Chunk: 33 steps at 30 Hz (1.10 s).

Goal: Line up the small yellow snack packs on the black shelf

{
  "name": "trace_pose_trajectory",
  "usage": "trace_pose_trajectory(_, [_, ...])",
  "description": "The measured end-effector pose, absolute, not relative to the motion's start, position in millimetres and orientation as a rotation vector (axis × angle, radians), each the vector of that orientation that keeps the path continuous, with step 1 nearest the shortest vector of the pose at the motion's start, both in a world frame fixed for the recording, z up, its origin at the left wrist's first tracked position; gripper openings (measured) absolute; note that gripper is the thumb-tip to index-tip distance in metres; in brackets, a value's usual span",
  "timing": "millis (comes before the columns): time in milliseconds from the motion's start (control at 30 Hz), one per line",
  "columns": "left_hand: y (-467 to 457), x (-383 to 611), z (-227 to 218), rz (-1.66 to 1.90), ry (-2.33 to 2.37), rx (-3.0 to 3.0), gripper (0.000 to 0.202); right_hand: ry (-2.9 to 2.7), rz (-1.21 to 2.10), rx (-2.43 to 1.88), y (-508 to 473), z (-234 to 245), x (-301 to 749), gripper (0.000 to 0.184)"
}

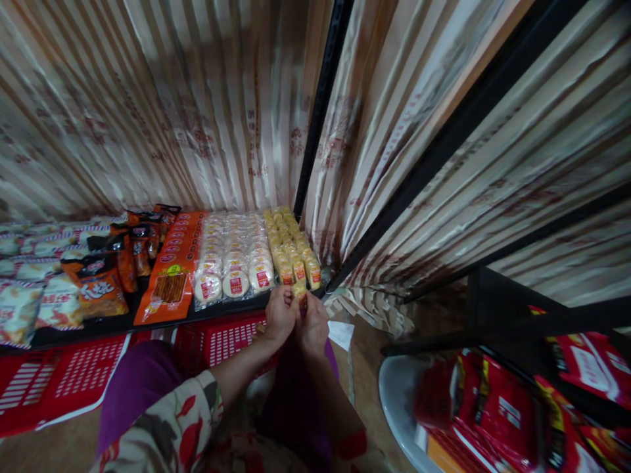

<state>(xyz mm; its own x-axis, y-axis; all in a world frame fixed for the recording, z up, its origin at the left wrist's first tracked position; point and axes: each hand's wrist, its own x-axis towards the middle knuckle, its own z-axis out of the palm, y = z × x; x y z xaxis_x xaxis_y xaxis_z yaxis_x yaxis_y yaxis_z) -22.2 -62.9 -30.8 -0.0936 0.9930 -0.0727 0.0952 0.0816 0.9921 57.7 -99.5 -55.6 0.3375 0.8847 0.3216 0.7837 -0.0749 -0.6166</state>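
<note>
Both hands meet just in front of the black shelf's (177,316) front edge. Pinched between them is a small yellow snack packet (298,291), partly covered by the fingers. My left hand (280,315) grips it from the left, my right hand (312,325) from the right. Right behind the hands stand rows of similar yellow snack packets (288,246). To their left lie rows of round white wrapped crackers (235,282) with red labels. An orange flat package (170,289) picturing brown strips lies beside those.
Orange-black snack bags (98,282) and white snack bags (20,305) fill the shelf's left. Red baskets (64,378) sit below it. A black post (320,105) rises at the corner before striped curtains (197,98). At lower right, a pale tub (394,401) stands near red packages (507,407).
</note>
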Motion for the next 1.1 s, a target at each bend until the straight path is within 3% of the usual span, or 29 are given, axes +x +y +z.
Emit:
trace_pose_trajectory(200, [-50.5, -6.9, -22.1, 1.081, 1.488, 1.421, 0.013, -1.32, 0.245, -1.89, -86.0, -54.9, 63.1, 0.047])
trace_pose_trajectory(567, [-37.1, 1.2, -7.7, 0.702, 1.828, 1.749, 0.021, -1.237, 0.274, -1.78, -69.3, -59.8, 66.3, 0.045])
trace_pose_trajectory(967, [-32.9, 2.6, -18.1, 0.724, 1.816, 1.859, 0.038, -1.34, 0.214, -1.579, -73.9, -86.5, 67.1, 0.046])
trace_pose_trajectory(1100, [-38.9, -0.8, -22.1, 0.767, 1.755, 1.925, 0.031, -1.395, 0.165, -1.555, -73.0, -91.4, 70.3, 0.046])
